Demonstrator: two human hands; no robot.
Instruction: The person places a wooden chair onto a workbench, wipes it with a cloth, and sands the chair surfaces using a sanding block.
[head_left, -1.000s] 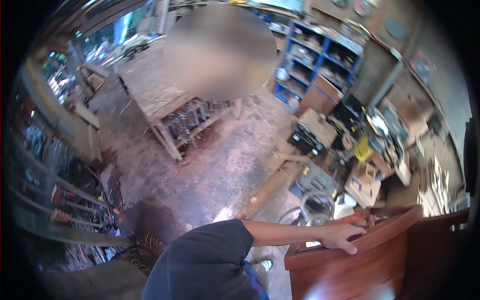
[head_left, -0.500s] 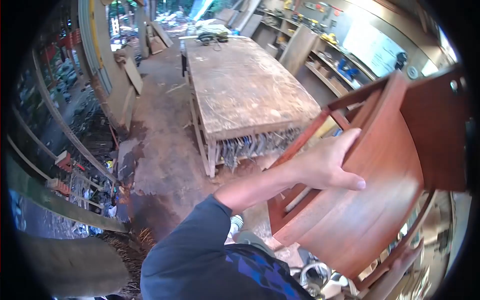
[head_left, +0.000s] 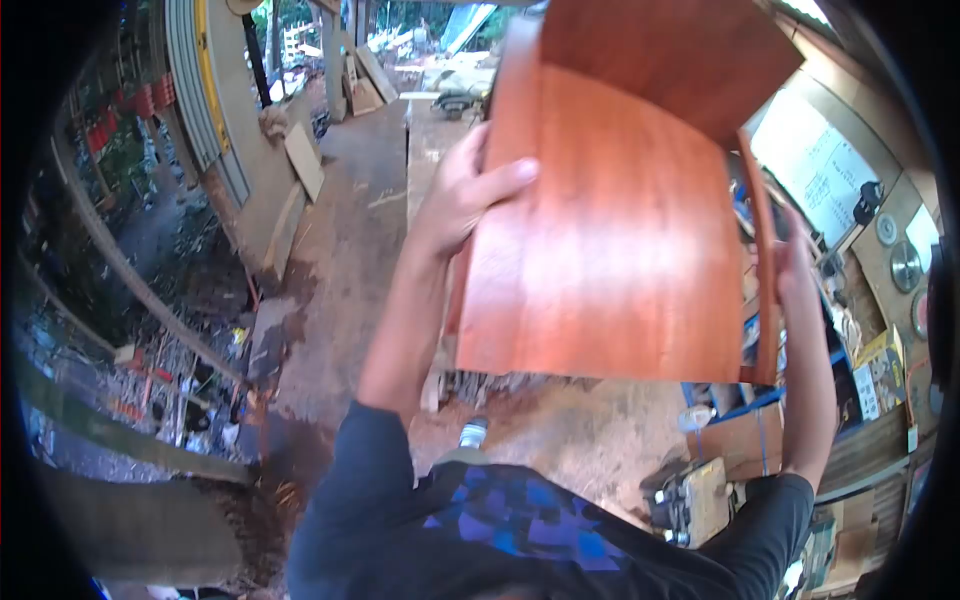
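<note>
A reddish-brown wooden chair (head_left: 620,250) is lifted in front of me, its smooth, glossy seat facing me. Its backrest panel (head_left: 670,50) is at the top of the view. My left hand (head_left: 470,195) grips the seat's left edge, with the thumb on top and the other fingers hidden beneath. On the opposite side, my right hand (head_left: 793,265) is closed around the chair's side rail or armrest, partly blurred. The chair legs are mostly hidden behind the seat.
Behind the chair, a large worktable (head_left: 425,155) is mostly covered from view. A boxy machine (head_left: 690,500) stands on the floor at lower right, near a blue-framed shelf (head_left: 850,385). A whiteboard (head_left: 815,165) hangs on the right wall. Boards (head_left: 303,162) lean at left.
The chair has moved left and up in view and turned so its seat faces me more squarely. Both hands have stayed on it. My view has swung right, and the chair now covers most of the worktable.
</note>
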